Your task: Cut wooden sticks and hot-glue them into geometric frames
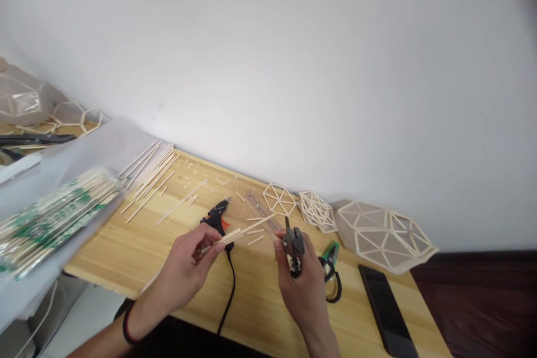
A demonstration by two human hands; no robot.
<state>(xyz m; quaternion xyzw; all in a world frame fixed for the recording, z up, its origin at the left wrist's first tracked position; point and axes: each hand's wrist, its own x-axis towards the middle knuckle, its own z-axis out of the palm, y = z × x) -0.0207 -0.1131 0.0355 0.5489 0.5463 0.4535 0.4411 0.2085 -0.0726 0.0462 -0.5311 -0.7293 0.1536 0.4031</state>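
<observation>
Left hand (pixel 191 260) pinches thin wooden sticks (pixel 232 236), right hand (pixel 304 288) grasps dark pliers-like tool (pixel 295 241) — all above wooden surface (pixel 254 296); glue gun (pixel 217 213) lies just beyond left hand

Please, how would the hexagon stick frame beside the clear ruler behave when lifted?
The hexagon frame is probably light, being thin sticks around open gaps. Its spokes likely keep it stiff; slender corner joints might snap.

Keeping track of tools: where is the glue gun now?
In the head view, the black glue gun lies on the table, just beyond the left hand and left of the ruler.
</observation>
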